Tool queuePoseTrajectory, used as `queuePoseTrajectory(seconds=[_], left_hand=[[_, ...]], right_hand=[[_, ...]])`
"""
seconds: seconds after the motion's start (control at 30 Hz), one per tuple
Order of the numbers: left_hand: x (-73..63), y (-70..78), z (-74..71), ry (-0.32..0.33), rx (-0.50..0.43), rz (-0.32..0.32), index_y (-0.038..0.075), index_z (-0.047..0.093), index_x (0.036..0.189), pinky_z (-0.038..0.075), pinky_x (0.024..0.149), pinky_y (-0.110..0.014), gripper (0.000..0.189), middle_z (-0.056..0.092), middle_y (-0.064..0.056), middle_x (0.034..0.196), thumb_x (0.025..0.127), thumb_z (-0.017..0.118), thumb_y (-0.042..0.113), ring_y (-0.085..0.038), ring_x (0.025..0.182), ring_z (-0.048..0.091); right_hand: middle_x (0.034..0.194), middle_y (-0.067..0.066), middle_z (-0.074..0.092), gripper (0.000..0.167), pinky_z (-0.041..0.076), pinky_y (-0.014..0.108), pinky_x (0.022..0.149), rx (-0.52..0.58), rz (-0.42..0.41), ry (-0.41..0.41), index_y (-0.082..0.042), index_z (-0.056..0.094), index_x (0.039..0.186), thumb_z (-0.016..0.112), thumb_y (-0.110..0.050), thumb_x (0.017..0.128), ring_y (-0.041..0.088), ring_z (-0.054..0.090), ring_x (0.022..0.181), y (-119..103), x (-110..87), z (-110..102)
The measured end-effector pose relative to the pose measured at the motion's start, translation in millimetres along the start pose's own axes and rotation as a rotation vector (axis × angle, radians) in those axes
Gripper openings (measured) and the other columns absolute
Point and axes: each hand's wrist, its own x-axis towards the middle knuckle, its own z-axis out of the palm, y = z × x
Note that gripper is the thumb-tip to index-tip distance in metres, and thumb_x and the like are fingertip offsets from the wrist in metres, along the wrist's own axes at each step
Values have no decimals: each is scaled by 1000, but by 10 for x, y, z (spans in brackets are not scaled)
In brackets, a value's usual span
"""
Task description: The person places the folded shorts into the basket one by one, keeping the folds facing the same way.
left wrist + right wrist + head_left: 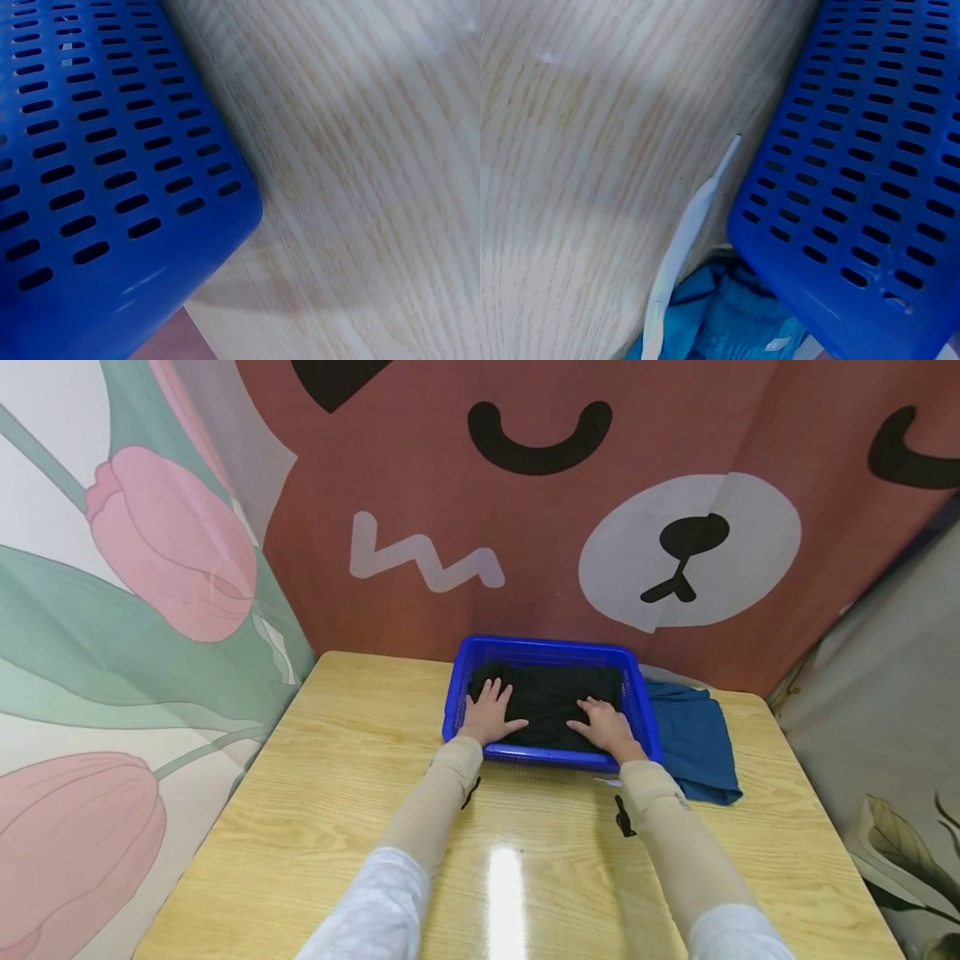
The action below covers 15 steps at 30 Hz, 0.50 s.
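Observation:
A black folded cloth, likely a garment point(558, 693), lies flat inside a blue plastic basket point(551, 755). On its left part rests my left hand point(491, 714), fingers spread and straight. My right hand point(603, 724) lies on the right part of the black cloth, its fingers extended over it. Both wrists pass over the basket's near rim. Neither hand shows in the wrist views, where the slotted basket wall point(112, 150) fills one side on the left and the same wall point(862, 165) appears on the right.
A folded blue garment point(697, 743) lies against the basket's right side; a white drawstring point(682, 240) trails from it onto the wooden table point(360, 793). Printed curtains point(420, 610) hang behind the table and along its left side.

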Motion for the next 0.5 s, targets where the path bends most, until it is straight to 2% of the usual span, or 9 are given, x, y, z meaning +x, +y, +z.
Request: queuePoseTrajectory(seconds=[0.13, 0.37, 0.5], left_hand=[[-49, 8, -36, 45, -34, 4, 14, 26, 141, 19, 99, -55, 76, 16, -10, 146, 83, 45, 60, -25, 133, 9], [-112, 21, -53, 168, -79, 22, 7, 46, 130, 25, 97, -54, 59, 34, -14, 138, 87, 51, 47, -29, 130, 20], [-163, 42, -69, 218, -99, 18, 5, 52, 123, 27, 97, -52, 49, 43, -14, 131, 88, 53, 39, -29, 127, 27]], right_hand=[[130, 25, 40, 52, 32, 57, 89, 34, -1, 39, 2, 45, 128, 53, -31, 89, 40, 34, 119, 6, -27, -16], [124, 25, 46, 44, 33, 57, 87, 74, 15, 102, 3, 52, 121, 55, -26, 88, 41, 39, 115, 9, -107, -44], [122, 25, 47, 41, 33, 57, 88, 88, 17, 140, 2, 54, 119, 56, -26, 88, 40, 40, 113, 11, -148, -49]])
